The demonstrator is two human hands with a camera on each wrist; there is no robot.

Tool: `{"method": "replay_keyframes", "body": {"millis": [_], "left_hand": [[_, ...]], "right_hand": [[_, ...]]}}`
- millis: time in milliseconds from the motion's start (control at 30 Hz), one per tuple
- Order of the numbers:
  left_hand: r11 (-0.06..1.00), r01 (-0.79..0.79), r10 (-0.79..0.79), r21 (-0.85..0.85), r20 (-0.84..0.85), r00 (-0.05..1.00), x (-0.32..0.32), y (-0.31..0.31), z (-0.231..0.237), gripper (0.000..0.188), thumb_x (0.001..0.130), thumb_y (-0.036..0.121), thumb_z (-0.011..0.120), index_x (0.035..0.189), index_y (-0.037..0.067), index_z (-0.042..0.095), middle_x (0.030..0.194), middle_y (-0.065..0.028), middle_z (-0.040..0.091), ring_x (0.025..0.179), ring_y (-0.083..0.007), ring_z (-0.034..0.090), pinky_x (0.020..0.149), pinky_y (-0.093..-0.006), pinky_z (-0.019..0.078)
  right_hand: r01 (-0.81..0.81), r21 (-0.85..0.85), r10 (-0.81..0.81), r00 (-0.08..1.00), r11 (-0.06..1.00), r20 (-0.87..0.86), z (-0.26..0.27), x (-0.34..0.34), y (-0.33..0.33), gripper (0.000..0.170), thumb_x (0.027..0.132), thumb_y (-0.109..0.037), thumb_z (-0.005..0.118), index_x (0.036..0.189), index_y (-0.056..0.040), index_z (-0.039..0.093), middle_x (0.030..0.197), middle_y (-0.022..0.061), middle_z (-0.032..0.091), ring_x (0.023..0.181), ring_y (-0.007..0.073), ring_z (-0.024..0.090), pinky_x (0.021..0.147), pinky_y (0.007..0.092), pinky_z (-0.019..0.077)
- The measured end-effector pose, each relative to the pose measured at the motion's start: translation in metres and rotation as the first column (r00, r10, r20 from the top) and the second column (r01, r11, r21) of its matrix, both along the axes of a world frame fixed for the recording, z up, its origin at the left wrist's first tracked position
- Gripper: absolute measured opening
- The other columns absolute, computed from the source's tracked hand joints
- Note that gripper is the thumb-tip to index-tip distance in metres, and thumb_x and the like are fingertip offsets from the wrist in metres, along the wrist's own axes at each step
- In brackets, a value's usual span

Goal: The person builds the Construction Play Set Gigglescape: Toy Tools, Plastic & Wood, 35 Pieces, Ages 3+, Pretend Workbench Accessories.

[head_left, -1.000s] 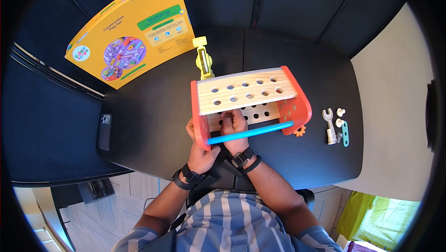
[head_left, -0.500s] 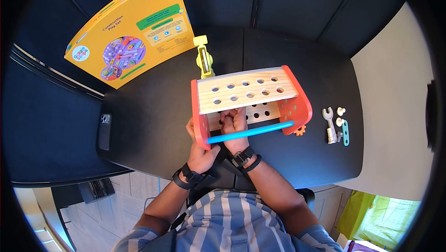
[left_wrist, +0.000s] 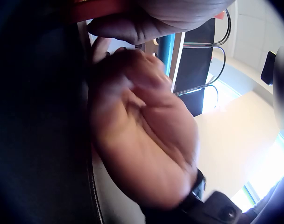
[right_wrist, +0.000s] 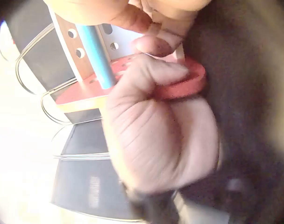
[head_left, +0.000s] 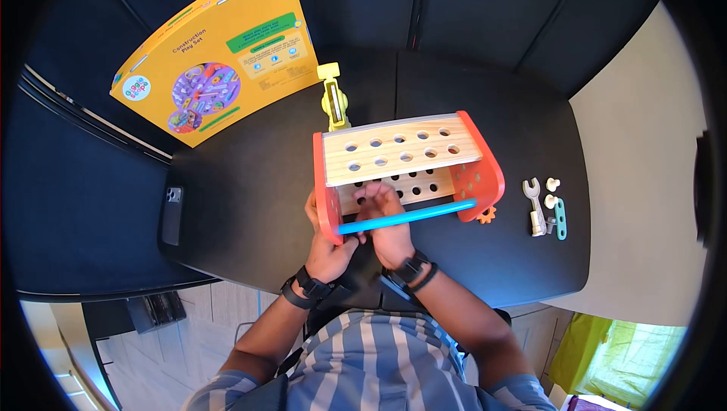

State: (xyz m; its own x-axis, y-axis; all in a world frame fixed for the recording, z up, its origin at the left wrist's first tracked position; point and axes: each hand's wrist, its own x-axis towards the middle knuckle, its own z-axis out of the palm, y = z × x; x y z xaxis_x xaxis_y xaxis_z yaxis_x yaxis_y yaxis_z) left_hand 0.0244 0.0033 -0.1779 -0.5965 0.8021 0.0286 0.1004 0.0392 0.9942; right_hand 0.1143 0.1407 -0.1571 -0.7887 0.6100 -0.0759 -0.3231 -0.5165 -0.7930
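**Both hands at the toy bench: L grips, R reaches in**

Nearest you: your striped shirt (head_left: 363,358), w/ dark straps on both wrists. Your L hand (head_left: 329,259) grips the near corner of the bench's L red side panel (head_left: 327,203), thumb on one face, fingers round the other. Your R hand (head_left: 389,240) passes under the blue rod (head_left: 428,213), bent fingers inside the frame nr that panel; can't tell if they pinch anything (blurred, partly hidden).

The toy bench (head_left: 390,151) stands upright on the dark table (head_left: 250,207), in front of you, pierced wood top & lower board btwn red sides. Orange gear (head_left: 486,215) just beside its R side. Well off to the R: grey-white wrench (head_left: 534,203), white screws (head_left: 552,184), teal strip (head_left: 560,228). Far L: phone (head_left: 172,222). Behind the bench: yellow-green toy (head_left: 328,72), then the big yellow box (head_left: 204,40), upright.
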Motion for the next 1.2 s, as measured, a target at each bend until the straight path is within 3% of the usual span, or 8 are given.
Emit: {"method": "replay_keyframes", "body": {"millis": [67, 267, 333, 467, 667, 867, 1033, 1200], "left_hand": [[0.994, 0.1, -0.108, 0.053, 0.19, 0.976, -0.001, 0.002, 0.003, 0.026, 0.089, -0.007, 0.066, 0.113, 0.0, 0.067, 0.103, -0.0038, 0.068, 0.099, -0.0156, 0.066, 0.087, -0.0344, 0.0544], [0.989, -0.031, -0.018, -0.146, -0.319, 0.948, -0.004, -0.018, 0.03, 0.053, 0.093, -0.002, 0.071, 0.145, 0.001, 0.062, 0.141, -0.0128, 0.067, 0.133, -0.0242, 0.062, 0.113, -0.0421, 0.0488], [0.973, 0.118, -0.12, 0.199, -0.001, 0.993, -0.007, -0.014, 0.085, 0.109, 0.099, 0.02, 0.078, 0.177, 0.006, 0.003, 0.184, -0.0161, 0.01, 0.168, -0.033, 0.019, 0.132, -0.048, 0.0232], [0.887, 0.052, -0.198, 0.458, 0.275, 0.941, -0.05, -0.004, 0.09, 0.084, 0.106, 0.047, 0.072, 0.169, 0.004, 0.036, 0.166, -0.0168, 0.049, 0.155, -0.0252, 0.044, 0.126, -0.0453, 0.0383], [0.977, 0.061, -0.167, 0.202, 0.565, 0.808, -0.077, 0.03, 0.086, 0.054, 0.117, 0.049, 0.05, 0.142, 0.003, 0.06, 0.122, -0.009, 0.071, 0.12, -0.0176, 0.066, 0.111, -0.0365, 0.0483], [0.97, 0.112, -0.174, 0.217, 0.294, 0.94, -0.088, 0.012, 0.084, 0.068, 0.111, 0.046, 0.064, 0.156, -0.003, 0.055, 0.146, -0.0149, 0.067, 0.133, -0.0204, 0.062, 0.117, -0.038, 0.044], [0.97, 0.135, -0.143, 0.204, 0.027, 0.989, -0.075, 0.005, 0.098, 0.086, 0.089, 0.031, 0.091, 0.158, -0.004, 0.055, 0.167, -0.0191, 0.051, 0.159, -0.0304, 0.041, 0.132, -0.0459, 0.0232], [0.99, 0.088, -0.046, 0.114, -0.331, 0.942, -0.075, -0.003, 0.086, 0.085, 0.084, 0.025, 0.095, 0.155, -0.003, 0.057, 0.153, -0.015, 0.063, 0.149, -0.026, 0.051, 0.128, -0.0447, 0.0315]], "right_hand": [[-0.107, -0.224, 0.133, 0.986, 0.969, 0.1, 0.022, 0.032, -0.009, 0.034, 0.108, 0.006, 0.052, 0.14, -0.005, 0.051, 0.127, 0.0106, 0.063, 0.079, 0.0166, 0.064, 0.067, 0.0326, 0.0542], [-0.313, -0.114, 0.329, 0.929, 0.943, 0.17, 0.112, 0.141, 0.016, 0.021, 0.109, 0.001, 0.058, 0.128, 0.0024, 0.066, 0.123, 0.0166, 0.073, 0.078, 0.0135, 0.066, 0.066, 0.031, 0.0545], [-0.082, 0.278, 0.065, 0.995, 0.957, 0.07, 0.149, 0.169, 0.047, 0.018, 0.111, -0.004, 0.059, 0.124, 0.0041, 0.067, 0.117, 0.0177, 0.075, 0.074, 0.0131, 0.065, 0.065, 0.0302, 0.0544], [0.489, 0.653, -0.638, 0.77, 0.578, -0.012, 0.158, 0.167, 0.112, 0.03, 0.114, -0.02, 0.06, 0.125, 0.0046, 0.073, 0.114, 0.0168, 0.078, 0.086, 0.0145, 0.071, 0.075, 0.0289, 0.0568], [0.136, 0.563, -0.403, 0.832, 0.815, 0.382, 0.127, 0.13, 0.138, 0.058, 0.117, -0.047, 0.055, 0.138, 0.0037, 0.072, 0.117, 0.0114, 0.08, 0.104, 0.0148, 0.072, 0.089, 0.0298, 0.0561], [0.139, 0.629, -0.321, 0.929, 0.765, 0.184, 0.15, 0.136, 0.106, 0.046, 0.118, -0.03, 0.059, 0.145, 0.0059, 0.067, 0.12, 0.009, 0.077, 0.105, 0.0104, 0.069, 0.096, 0.0244, 0.0531], [0.156, 0.641, -0.245, 0.968, 0.751, 0.051, 0.133, 0.145, 0.113, 0.052, 0.113, -0.001, 0.058, 0.163, 0.0022, 0.046, 0.167, 0.0191, 0.053, 0.147, 0.0189, 0.057, 0.114, 0.0292, 0.0468], [0.124, 0.549, -0.227, 0.966, 0.827, 0.122, 0.098, 0.146, 0.113, 0.055, 0.113, 0.001, 0.057, 0.165, 0.006, 0.041, 0.165, 0.0181, 0.054, 0.152, 0.021, 0.052, 0.126, 0.0362, 0.0389]]}}
